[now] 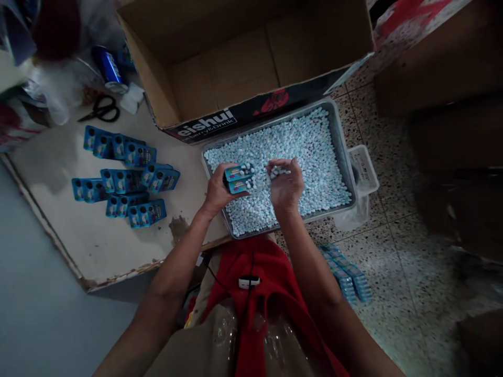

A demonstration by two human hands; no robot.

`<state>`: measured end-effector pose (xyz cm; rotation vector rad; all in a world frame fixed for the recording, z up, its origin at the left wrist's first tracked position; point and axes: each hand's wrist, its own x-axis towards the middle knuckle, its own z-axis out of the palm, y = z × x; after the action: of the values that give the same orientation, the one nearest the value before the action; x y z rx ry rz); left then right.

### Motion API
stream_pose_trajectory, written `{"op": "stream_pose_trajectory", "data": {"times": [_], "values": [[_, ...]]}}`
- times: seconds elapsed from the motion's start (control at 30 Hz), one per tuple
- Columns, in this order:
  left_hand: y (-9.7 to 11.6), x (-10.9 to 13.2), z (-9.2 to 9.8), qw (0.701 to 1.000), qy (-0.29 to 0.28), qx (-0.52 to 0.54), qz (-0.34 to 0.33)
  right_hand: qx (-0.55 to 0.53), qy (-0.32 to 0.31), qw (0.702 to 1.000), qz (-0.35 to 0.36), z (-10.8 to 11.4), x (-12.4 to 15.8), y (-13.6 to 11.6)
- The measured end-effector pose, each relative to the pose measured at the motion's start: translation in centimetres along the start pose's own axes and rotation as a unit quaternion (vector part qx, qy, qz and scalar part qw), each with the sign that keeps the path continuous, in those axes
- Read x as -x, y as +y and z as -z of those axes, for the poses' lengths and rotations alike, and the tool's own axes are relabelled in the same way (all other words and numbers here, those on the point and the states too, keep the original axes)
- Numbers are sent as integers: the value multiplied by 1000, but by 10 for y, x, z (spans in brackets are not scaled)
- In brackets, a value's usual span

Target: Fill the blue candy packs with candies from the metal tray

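My left hand (218, 189) grips two small blue printed packs (234, 179) side by side above the left part of a metal tray. Pale candies lie at the packs' right ends. The tray (345, 139) is spread with small white and light-blue candies (310, 136). My right hand (288, 186) is cupped over the tray's middle, fingers curled round a small heap of these candies (280, 170). A short gap separates it from the packs.
Several blue packs (126, 180) lie on the worn table (51, 230) at left. Black scissors (104, 109) and a blue can (109, 68) sit behind them. An open cardboard box (231, 68) stands behind the tray. Stacked blue packs (348, 275) and a plastic tub (363, 170) are at right.
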<state>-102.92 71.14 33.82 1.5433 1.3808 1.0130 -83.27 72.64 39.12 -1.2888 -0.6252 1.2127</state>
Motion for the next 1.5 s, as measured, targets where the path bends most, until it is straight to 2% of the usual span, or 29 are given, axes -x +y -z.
{"op": "stream_pose_trajectory", "data": {"times": [0.07, 0.13, 0.23, 0.3, 0.43, 0.5, 0.57, 0.67, 0.73, 0.9, 1.03, 1.13, 1.2, 1.3, 1.37, 1.43, 1.5], "values": [[-2, -3, -6, 999, -3, 50, -3, 104, 15, 994, -17, 26, -4, 4], [-3, -6, -15, 995, -1, 99, -3, 214, -2, 977, -15, 49, -3, 7], [-1, -16, -33, 986, -58, 156, -3, 299, -24, 954, 7, 68, 3, 9], [1, -23, -43, 978, -87, 189, -3, 302, -7, 953, 16, 75, 6, 9], [8, -34, -56, 964, -113, 239, -39, 242, 83, 966, -19, 83, 7, 9], [14, -36, -59, 961, -107, 248, -61, 236, 87, 968, -14, 85, 7, 8], [20, -36, -60, 960, -117, 238, -84, 253, 62, 965, 22, 85, 7, 6], [25, -31, -53, 965, -146, 198, -88, 297, 45, 951, 67, 85, 3, 4], [22, -24, -42, 976, -119, 167, -71, 332, 39, 939, 84, 88, -1, 6], [-2, 0, 7, 992, -82, 94, -24, 383, -5, 918, 99, 97, -6, 25], [-2, 19, 36, 992, -54, 117, 13, 431, -9, 889, 152, 93, -3, 37], [8, 22, 40, 994, -91, 58, -15, 463, -31, 863, 198, 84, -1, 37], [11, 22, 39, 995, -93, 27, -20, 491, -67, 843, 206, 77, -2, 38], [5, 22, 40, 996, -46, 71, 2, 548, -140, 797, 213, 64, -7, 44], [-4, 25, 42, 990, -39, 131, 15, 582, -165, 763, 228, 53, -12, 53], [-14, 30, 41, 982, -49, 181, 27, 608, -146, 744, 234, 39, -19, 65], [-24, 35, 36, 975, -45, 217, 26, 626, -107, 740, 221, 28, -27, 76]]}}
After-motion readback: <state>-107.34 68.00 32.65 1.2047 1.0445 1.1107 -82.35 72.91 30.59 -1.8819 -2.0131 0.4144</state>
